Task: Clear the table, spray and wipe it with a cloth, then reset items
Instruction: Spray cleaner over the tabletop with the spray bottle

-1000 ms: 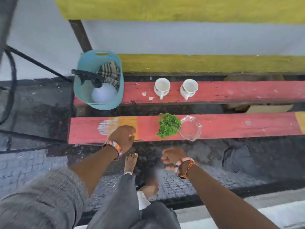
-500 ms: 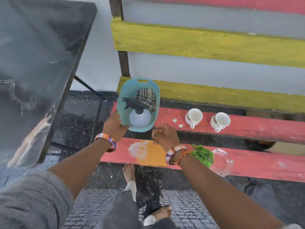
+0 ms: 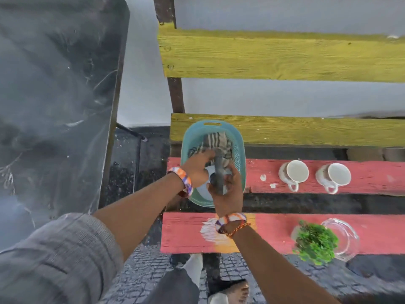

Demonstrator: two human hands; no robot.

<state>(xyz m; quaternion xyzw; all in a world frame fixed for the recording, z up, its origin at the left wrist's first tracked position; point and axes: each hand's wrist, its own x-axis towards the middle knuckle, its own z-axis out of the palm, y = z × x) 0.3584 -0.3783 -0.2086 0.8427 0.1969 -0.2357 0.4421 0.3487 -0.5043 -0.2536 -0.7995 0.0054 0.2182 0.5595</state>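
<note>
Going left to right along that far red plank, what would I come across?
Teal basket with both hands inside, paint chips, first white cup, second white cup.

Readable text: none | labels or brands: none legible on any item | numbers or signs: none visible

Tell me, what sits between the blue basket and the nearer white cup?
Only bare red plank with two small white flecks, between the basket and cup; head view shows it.
</note>
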